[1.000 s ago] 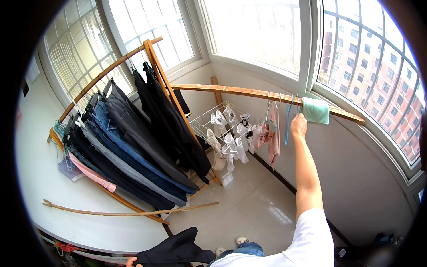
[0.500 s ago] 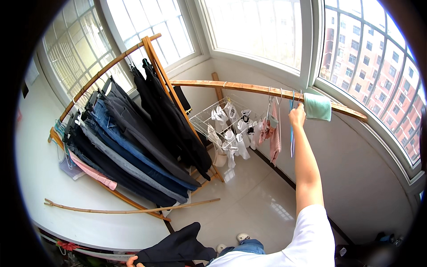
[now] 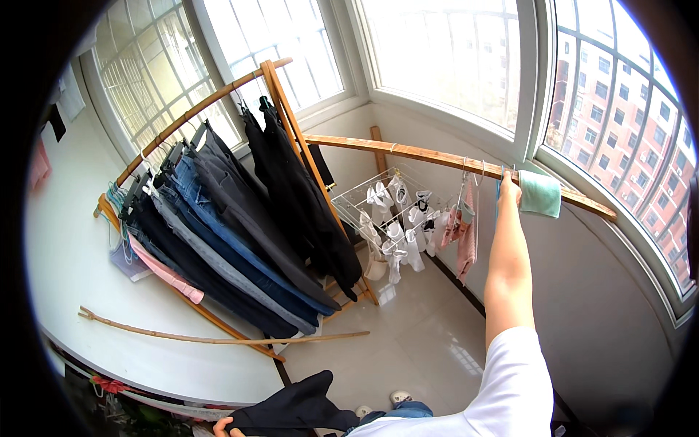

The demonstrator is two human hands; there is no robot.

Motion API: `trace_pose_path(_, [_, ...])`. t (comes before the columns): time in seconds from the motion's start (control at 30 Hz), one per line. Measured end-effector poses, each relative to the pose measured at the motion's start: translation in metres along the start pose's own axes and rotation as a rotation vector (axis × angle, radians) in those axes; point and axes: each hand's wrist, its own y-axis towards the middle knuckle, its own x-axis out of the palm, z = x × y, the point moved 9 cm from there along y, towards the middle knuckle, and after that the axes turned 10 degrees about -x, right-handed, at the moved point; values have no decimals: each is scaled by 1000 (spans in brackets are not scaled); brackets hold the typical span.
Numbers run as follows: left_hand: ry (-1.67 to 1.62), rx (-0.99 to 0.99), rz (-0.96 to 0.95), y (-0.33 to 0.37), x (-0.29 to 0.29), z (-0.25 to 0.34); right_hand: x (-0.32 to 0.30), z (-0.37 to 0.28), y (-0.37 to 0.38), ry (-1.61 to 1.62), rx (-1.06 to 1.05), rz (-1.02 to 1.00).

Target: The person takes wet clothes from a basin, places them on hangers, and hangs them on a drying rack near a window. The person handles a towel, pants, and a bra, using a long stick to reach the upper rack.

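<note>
At the far right my right hand (image 3: 512, 191) is up against the wooden rail (image 3: 429, 153). Its fingers are closed around thin blue clothes hangers (image 3: 499, 200) hanging there, just left of a mint-green cloth (image 3: 539, 194) draped over the rail. Low at the left edge of my body, my left hand (image 3: 227, 428) grips a black garment (image 3: 291, 408), whose cloth spreads rightward above the floor. Part of that hand is cut off by the picture's lower edge.
A wooden rack (image 3: 196, 109) on the left carries several dark trousers and jeans (image 3: 218, 226). A wire sock dryer (image 3: 364, 204) with white socks and a pink garment (image 3: 466, 240) hang from the rail. A long stick (image 3: 218, 339) lies across the white surface's edge.
The whole view has shifted, so the rack and rail appear farther right and slightly lower. Both hands keep their holds, the right at the hangers and the left on the black garment.
</note>
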Motion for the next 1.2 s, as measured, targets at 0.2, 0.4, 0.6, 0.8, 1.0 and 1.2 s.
trace_pose_path(0.2, [35,51,-22,-3,-3,-9,-4,-15,2,28,-97,-42])
trace_pose_path(0.4, [35,63,-7,-2,4,-9,3,-11,-8,106,-199,-130])
trace_pose_path(0.6, [-16,-65,-67,6,26,-24,-38,-14,-55,-37,-444,-337])
trace_pose_path(0.8, [-137,-125,-119,10,46,-20,-124,-7,-118,-185,-722,-437])
trace_pose_path(1.0, [-174,-91,-130,27,52,-3,-241,-5,-219,-409,-922,-451])
trace_pose_path(1.2, [-509,-165,43,53,38,-16,-184,0,-366,26,-706,-1281])
